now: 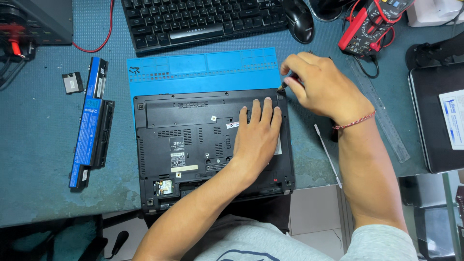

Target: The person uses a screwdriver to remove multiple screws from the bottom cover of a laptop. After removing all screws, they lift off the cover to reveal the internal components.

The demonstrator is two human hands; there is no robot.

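Observation:
A black laptop [193, 140] lies upside down on a blue work mat [203, 67], its underside facing up. My left hand [258, 133] rests flat on the right part of the laptop's base, fingers together. My right hand [321, 84] grips a small screwdriver [284, 85] whose tip touches the laptop's far right corner. A red string bracelet circles my right wrist.
Two laptop batteries [92, 123] lie left of the mat, with a small black part [72, 82] beside them. A keyboard [203, 19] and mouse [299, 19] are at the back. A red multimeter [369, 24], a clear ruler [382, 116], a white pry tool [327, 154] and another laptop [435, 121] lie right.

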